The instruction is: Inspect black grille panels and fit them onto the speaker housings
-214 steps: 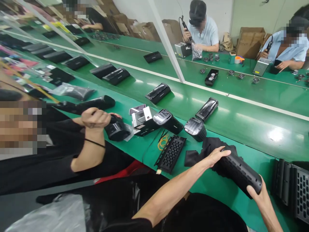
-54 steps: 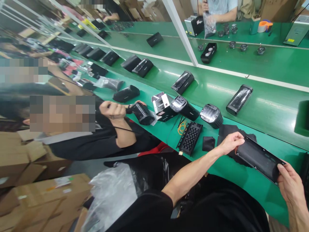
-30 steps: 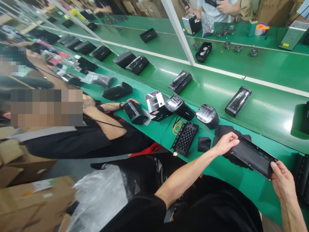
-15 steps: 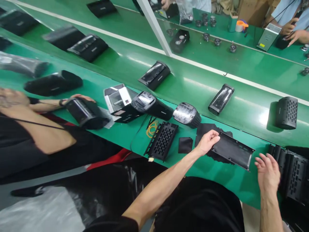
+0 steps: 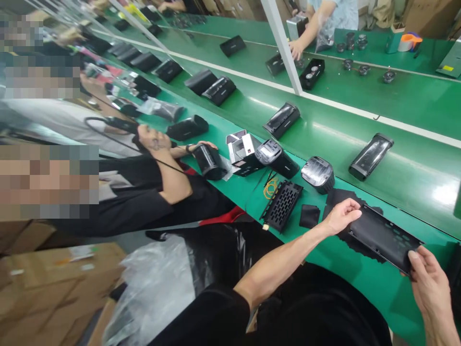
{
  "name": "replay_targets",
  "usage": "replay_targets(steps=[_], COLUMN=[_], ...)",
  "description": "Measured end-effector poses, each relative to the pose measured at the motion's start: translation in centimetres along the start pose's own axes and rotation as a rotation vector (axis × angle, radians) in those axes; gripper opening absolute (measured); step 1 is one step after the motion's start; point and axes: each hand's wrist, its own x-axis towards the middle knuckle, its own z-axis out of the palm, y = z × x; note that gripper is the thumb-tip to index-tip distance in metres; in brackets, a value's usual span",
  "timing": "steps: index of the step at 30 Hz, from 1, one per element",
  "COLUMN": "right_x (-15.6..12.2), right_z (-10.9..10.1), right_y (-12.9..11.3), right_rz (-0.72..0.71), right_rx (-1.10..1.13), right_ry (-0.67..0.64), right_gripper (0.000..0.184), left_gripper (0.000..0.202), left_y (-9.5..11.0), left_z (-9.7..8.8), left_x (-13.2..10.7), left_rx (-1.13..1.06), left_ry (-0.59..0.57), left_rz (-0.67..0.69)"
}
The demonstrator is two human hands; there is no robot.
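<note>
Between my two hands is a black perforated speaker grille panel (image 5: 387, 235), its inner side up. My left hand (image 5: 344, 216) pinches its left end between thumb and fingers. At the right end my right hand (image 5: 428, 274) grips the edge, thumb on top. Black cloth with a ragged edge (image 5: 338, 199) lies beneath the panel's left part on the green table. To the left are a small square of black cloth (image 5: 309, 216) and another black grille (image 5: 283, 205) with slotted holes. Behind them stands a black speaker (image 5: 319, 174) with a glossy end.
A conveyor (image 5: 324, 120) runs beyond the table, carrying black speakers such as this one (image 5: 370, 156). An open box (image 5: 245, 151) and yellow bands (image 5: 271, 188) lie to the left. A co-worker's arm (image 5: 173, 163) is further left. A white post (image 5: 283, 48) rises across the conveyor.
My right hand has closed on the panel's right end, where before it was apart from it. My left hand keeps its hold. The view has swung left.
</note>
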Motion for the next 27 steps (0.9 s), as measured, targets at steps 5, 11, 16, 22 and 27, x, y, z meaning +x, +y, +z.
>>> replay_targets(steps=[5,11,16,22,27], right_x=[0.0,-0.6,-1.3,-1.5,-1.0], right_z=[-0.7,-0.6,0.2,0.6,0.4], right_y=[-0.2,-0.8,-1.9,-2.7,-2.3], right_rz=[0.08,0.107,0.127,0.133,0.119], right_rx=[0.018,-0.014,0.053,0.062,0.062], right_ry=[0.055,0.066,0.12,0.145,0.116], right_gripper=[0.076,0.08,0.09,0.092,0.09], left_gripper=[0.07,0.072,0.071,0.076,0.072], left_y=[-0.3,-0.3,-0.1,0.2,0.2], left_z=[-1.1,-1.8,-1.7,-1.5,-1.4], left_x=[-0.6,-0.8,-0.8,-0.7,-0.7], left_rx=[-0.242,-0.239,-0.247,-0.253,-0.26], left_ry=[-0.198,-0.356,-0.36,-0.347,-0.339], left_rz=[-0.068,-0.082,-0.085,-0.109,-0.105])
